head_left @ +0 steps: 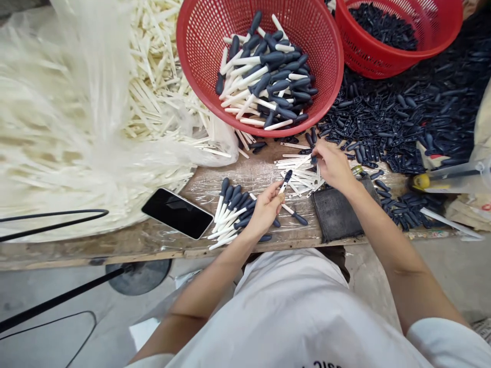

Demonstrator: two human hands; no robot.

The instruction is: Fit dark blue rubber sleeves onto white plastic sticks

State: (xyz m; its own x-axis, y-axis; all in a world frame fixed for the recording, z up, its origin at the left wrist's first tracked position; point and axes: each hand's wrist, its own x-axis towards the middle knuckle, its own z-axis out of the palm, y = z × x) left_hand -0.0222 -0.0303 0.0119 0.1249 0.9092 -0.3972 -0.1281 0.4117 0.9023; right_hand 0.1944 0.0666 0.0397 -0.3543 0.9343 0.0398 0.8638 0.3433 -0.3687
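My left hand (267,207) pinches a white stick with a dark piece (287,177) at its upper end. To its right, my right hand (333,164) is closed at the fingertips over a small dark piece (314,160), beside loose white sticks (301,176). Left of my left hand lies a pile of white sticks with dark handles (230,207), and one more such piece (299,218) rests just right of it. A dark flat pad (339,212) lies below my right wrist.
A red basket (184,56) of handled sticks stands at the back, another red basket (441,41) behind right. Dark handles (402,112) cover the right side; bagged white sticks (153,66) fill the left. A phone (177,213) lies near the front edge.
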